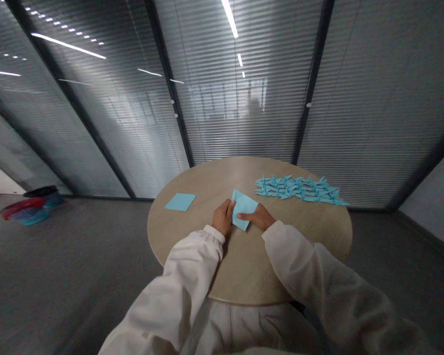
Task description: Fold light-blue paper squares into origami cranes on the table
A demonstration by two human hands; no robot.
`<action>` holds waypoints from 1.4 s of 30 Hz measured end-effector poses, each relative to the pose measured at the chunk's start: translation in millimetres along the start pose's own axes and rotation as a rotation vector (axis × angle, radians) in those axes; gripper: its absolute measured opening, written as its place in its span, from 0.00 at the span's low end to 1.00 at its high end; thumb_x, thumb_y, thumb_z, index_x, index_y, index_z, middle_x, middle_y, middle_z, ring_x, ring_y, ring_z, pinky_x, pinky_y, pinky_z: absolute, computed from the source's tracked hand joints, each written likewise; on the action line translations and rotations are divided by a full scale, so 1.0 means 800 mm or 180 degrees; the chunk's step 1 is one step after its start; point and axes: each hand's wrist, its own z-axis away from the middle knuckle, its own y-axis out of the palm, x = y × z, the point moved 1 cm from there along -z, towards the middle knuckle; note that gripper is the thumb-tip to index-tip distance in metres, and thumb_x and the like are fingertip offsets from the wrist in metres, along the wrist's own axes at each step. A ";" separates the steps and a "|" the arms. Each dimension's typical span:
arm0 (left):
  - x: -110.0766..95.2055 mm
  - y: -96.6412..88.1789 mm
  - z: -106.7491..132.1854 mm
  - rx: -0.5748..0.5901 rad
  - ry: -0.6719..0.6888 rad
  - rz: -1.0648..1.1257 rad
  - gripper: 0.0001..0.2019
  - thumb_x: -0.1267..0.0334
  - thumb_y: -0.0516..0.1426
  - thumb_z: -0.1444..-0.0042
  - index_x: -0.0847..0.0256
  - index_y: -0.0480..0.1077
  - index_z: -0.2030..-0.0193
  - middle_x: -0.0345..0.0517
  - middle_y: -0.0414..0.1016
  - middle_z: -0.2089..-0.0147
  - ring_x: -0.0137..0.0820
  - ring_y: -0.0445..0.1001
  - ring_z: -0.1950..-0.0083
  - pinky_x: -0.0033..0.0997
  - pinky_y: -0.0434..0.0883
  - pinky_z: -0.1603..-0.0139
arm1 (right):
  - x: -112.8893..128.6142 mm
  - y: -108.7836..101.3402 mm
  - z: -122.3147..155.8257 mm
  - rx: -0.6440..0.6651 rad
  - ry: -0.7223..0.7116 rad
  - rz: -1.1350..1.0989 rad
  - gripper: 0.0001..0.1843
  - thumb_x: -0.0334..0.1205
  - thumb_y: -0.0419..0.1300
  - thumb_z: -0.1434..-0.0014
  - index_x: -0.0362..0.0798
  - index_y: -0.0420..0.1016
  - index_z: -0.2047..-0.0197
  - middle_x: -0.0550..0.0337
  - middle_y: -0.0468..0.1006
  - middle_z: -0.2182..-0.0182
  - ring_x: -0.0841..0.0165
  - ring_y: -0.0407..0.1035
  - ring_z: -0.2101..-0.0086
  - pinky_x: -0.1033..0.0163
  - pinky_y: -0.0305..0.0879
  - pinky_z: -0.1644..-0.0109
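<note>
A light blue sheet of origami paper [244, 203], partly folded, is held between my two hands above the middle of the round table. My left hand [223, 217] pinches its left edge. Across its right side my right hand [257, 217] grips it, the thumb lying over the front of the paper. Farther left on the table lies a flat blue square of paper [180, 201]. Rows of folded blue paper cranes [298, 188] sit close together at the back right. The fingers behind the paper are hidden.
The round wooden table [251, 276] stands in front of me, near a glass wall with blinds [240, 133]. On the grey floor at far left are a red and blue basket [26, 211] and a black-rimmed one [44, 195].
</note>
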 end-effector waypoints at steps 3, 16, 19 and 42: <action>0.002 -0.001 -0.001 -0.0006 -0.0074 0.0067 0.19 0.46 0.45 0.42 0.58 0.58 0.75 0.36 0.57 0.80 0.27 0.59 0.76 0.27 0.56 0.72 | 0.000 0.001 0.001 -0.0021 0.0020 0.0075 0.26 0.44 0.72 0.70 0.42 0.78 0.65 0.54 0.81 0.67 0.61 0.73 0.64 0.52 0.69 0.54; 0.006 -0.005 -0.004 -0.0334 -0.0089 0.0144 0.18 0.50 0.46 0.42 0.59 0.58 0.76 0.35 0.54 0.80 0.25 0.55 0.76 0.26 0.55 0.73 | -0.002 0.008 0.006 0.0300 0.0109 0.0085 0.27 0.42 0.72 0.69 0.41 0.78 0.62 0.53 0.81 0.65 0.60 0.74 0.64 0.51 0.68 0.53; 0.009 -0.007 -0.006 -0.0473 -0.0119 0.0345 0.18 0.49 0.48 0.43 0.60 0.58 0.76 0.35 0.53 0.79 0.25 0.55 0.75 0.25 0.55 0.74 | -0.006 0.008 0.006 0.0408 0.0157 0.0122 0.26 0.41 0.72 0.69 0.42 0.78 0.63 0.53 0.80 0.64 0.60 0.73 0.63 0.51 0.68 0.52; 0.024 0.000 -0.017 -0.0278 -0.0829 0.2055 0.23 0.45 0.60 0.56 0.63 0.61 0.83 0.35 0.56 0.84 0.21 0.55 0.81 0.23 0.54 0.80 | -0.014 0.001 0.000 0.0401 0.0037 0.0065 0.26 0.42 0.71 0.67 0.43 0.77 0.61 0.54 0.80 0.65 0.61 0.74 0.63 0.49 0.67 0.51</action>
